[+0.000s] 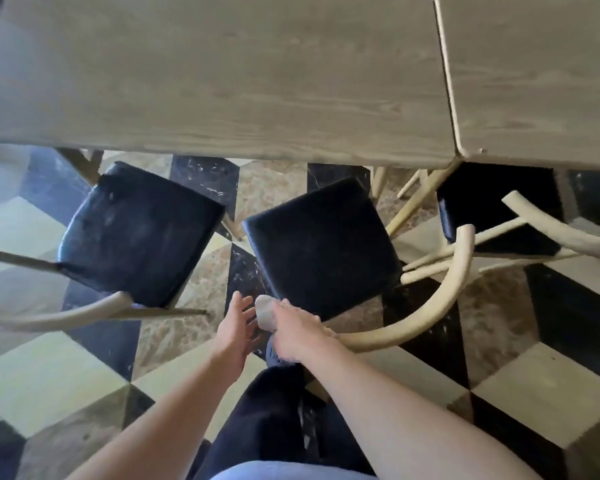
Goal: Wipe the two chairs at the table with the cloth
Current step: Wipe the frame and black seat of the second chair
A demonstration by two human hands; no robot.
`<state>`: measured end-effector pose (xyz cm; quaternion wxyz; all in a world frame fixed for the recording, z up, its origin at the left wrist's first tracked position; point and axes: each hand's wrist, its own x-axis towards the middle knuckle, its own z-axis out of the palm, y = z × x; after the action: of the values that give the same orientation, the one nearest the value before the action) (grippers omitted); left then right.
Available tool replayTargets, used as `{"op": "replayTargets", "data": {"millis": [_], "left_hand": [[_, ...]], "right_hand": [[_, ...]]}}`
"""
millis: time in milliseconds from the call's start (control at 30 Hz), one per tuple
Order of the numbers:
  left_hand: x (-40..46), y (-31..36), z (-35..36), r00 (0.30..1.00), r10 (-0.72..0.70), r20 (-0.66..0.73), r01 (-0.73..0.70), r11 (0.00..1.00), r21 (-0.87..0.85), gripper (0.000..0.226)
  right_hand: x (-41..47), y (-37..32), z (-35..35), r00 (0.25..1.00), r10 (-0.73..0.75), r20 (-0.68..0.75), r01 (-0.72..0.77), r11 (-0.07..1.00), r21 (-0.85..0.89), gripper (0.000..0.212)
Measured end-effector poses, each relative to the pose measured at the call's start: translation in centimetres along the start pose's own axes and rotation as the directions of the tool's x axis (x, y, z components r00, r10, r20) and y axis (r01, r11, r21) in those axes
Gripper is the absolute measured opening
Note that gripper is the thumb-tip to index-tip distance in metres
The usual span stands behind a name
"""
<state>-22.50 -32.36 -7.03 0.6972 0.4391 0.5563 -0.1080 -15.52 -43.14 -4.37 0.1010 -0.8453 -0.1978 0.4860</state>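
Two chairs with black padded seats and pale curved wooden backs stand at the table. The left chair (137, 233) looks dusty; the middle chair (321, 245) is right in front of me. My right hand (297, 336) grips the near end of the middle chair's curved backrest (426, 311), with a dark cloth (274, 355) bunched under the palm. My left hand (236, 327) hovers just left of it, fingers spread, holding nothing.
A long grey wooden table (222, 74) spans the top, with a second tabletop (541, 71) butted against it at right. A third black-seated chair (499, 209) sits at the right, partly under the table. The floor is black, cream and marble tiles.
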Motion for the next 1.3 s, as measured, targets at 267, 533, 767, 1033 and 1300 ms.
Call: {"op": "replayTargets", "data": {"millis": [267,533,767,1033,1300], "left_hand": [[-2.4,-4.1,6.4,0.995,-0.06,-0.077,0.026,0.924,-0.382,0.066],[-4.0,-7.2,14.4,0.914,-0.184,-0.362,-0.061,0.82,-0.569,0.066],[-4.0,-7.5,16.3,0.91,-0.165,-0.38,-0.096,0.807,-0.582,0.079],[-3.4,-7.3,16.7,0.892,-0.16,-0.423,-0.111,0.829,-0.548,0.077],[-4.6,-8.3,14.3,0.932,-0.135,-0.338,-0.091,0.812,-0.576,0.061]], "right_hand": [[0.9,5.6,-2.0,0.953,-0.214,0.216,0.231,0.971,-0.057,0.055],[-0.9,21.4,-10.0,0.864,-0.295,0.408,0.41,0.883,-0.229,0.075],[1.4,30.6,-21.7,0.843,-0.359,0.399,0.536,0.604,-0.59,0.078],[3.5,33.5,-25.4,0.911,-0.404,0.084,0.334,0.603,-0.724,0.039],[0.0,32.3,-16.9,0.921,-0.343,-0.181,0.168,0.773,-0.611,0.044]]}}
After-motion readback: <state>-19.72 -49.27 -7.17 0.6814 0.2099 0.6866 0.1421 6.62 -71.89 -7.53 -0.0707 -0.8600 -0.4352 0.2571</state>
